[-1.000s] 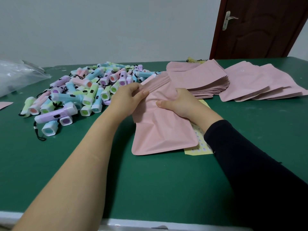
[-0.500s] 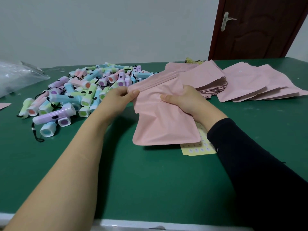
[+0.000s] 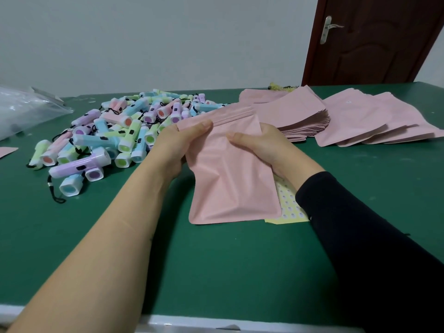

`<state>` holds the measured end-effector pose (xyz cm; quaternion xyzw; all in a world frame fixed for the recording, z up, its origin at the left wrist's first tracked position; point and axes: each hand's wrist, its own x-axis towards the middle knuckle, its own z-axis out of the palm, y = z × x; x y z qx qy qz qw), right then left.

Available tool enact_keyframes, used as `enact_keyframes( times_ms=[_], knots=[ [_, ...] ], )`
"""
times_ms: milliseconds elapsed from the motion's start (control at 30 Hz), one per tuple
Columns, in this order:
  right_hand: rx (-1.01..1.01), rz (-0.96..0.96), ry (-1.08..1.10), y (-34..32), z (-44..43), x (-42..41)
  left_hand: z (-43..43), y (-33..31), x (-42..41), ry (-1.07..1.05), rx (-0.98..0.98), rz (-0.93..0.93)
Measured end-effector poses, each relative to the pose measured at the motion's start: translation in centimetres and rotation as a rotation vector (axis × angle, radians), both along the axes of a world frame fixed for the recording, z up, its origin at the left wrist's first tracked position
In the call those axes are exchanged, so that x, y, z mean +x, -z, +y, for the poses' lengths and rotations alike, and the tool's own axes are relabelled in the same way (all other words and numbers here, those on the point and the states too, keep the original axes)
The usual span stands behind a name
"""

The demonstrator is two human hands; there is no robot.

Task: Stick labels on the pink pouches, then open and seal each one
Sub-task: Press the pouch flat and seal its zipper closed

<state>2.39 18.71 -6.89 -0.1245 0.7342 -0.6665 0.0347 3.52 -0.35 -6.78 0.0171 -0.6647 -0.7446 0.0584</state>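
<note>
Pink pouch (image 3: 228, 179) pinched near its top by left hand (image 3: 177, 145) and right hand (image 3: 262, 145) fingers (image 3: 237, 137)

Mostly matt stuff here, bit of shine on the left

The matt pink film pouch (image 3: 230, 179) at centre is smooth with soft creases. The pastel plastic torches (image 3: 120, 131) look glossy, the clear plastic bag (image 3: 24, 109) upper left crinkly, the green tabletop (image 3: 216, 260) matt, and the dark brown wooden door (image 3: 374, 56) satin with a metal handle (image 3: 326, 28).

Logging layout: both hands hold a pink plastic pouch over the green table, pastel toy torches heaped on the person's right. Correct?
No: the head view shows the pastel toy torches heaped on the person's left. Left hand and right hand do hold the pink plastic pouch over the green table.
</note>
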Motion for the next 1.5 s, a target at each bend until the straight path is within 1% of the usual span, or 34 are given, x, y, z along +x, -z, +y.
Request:
enact_keyframes(
  times_ms=[100, 233, 333, 500, 600, 700, 800, 867, 967, 1067, 1100, 1200, 1233, 1300, 1333, 1400, 1433, 1467, 1500],
  knots=[
    [-0.118, 0.013, 0.065, -0.3, 0.0, 0.2, 0.4, -0.1, 0.1, 0.016, -0.082, 0.016],
    [-0.167, 0.036, 0.152, -0.7, -0.2, 0.2, 0.8, -0.4, 0.2, -0.014, -0.184, 0.017],
    [-0.158, 0.054, 0.165, -0.9, -0.1, 0.2, 0.7, -0.6, 0.2, -0.049, -0.215, 0.014],
    [-0.098, 0.028, 0.191, -1.4, -0.2, 0.1, 0.2, -0.7, 0.2, -0.057, -0.173, -0.003],
    [-0.093, 0.026, 0.208, -1.5, -0.2, 0.1, 0.1, -0.4, 0.2, -0.087, -0.125, 0.024],
    [-0.124, 0.073, 0.240, -1.3, 0.1, 0.3, 0.1, -0.2, 0.4, -0.123, -0.107, 0.026],
    [-0.183, 0.097, 0.287, -1.2, 0.0, 0.4, 0.2, -0.3, 0.4, -0.116, -0.076, 0.031],
    [-0.216, 0.082, 0.334, -1.3, -0.1, 0.1, 0.5, -0.3, 0.2, -0.124, -0.031, 0.032],
    [-0.242, 0.054, 0.335, -1.1, -0.1, -0.4, 0.8, -0.3, -0.1, -0.183, -0.058, 0.008],
    [-0.312, 0.043, 0.363, -0.8, 0.0, -0.4, 1.2, -0.5, -0.2, -0.194, 0.039, 0.030],
    [-0.358, 0.027, 0.356, -0.8, 0.1, -0.4, 1.1, -0.6, 0.0, -0.144, 0.056, 0.030],
    [-0.467, -0.009, 0.353, -0.7, 0.4, -0.7, 1.0, -0.5, 0.8, 0.143, -0.113, -0.029],
    [-0.500, -0.022, 0.333, -0.8, 0.4, -0.9, 1.1, -0.3, 0.8, 0.169, -0.138, -0.050],
    [-0.526, -0.060, 0.198, -0.7, 0.7, -0.9, 1.3, -0.3, 0.8, 0.069, -0.064, -0.048],
    [-0.484, -0.094, 0.100, -0.5, 0.8, -0.8, 1.3, -0.4, 0.7, 0.001, 0.000, -0.026],
    [-0.310, -0.174, -0.064, -0.2, 0.8, -0.4, 0.8, -0.8, 0.5, -0.070, 0.115, 0.024],
    [-0.237, -0.193, -0.093, 0.1, 0.6, -0.4, 0.5, -0.9, 0.4, -0.061, 0.151, 0.037],
    [-0.215, -0.193, -0.081, 0.3, 0.4, -0.4, 0.4, -1.0, 0.3, -0.031, 0.171, 0.033],
    [-0.238, -0.184, -0.045, 0.4, 0.2, -0.6, 0.3, -1.1, 0.3, 0.005, 0.166, 0.011]
  ],
)
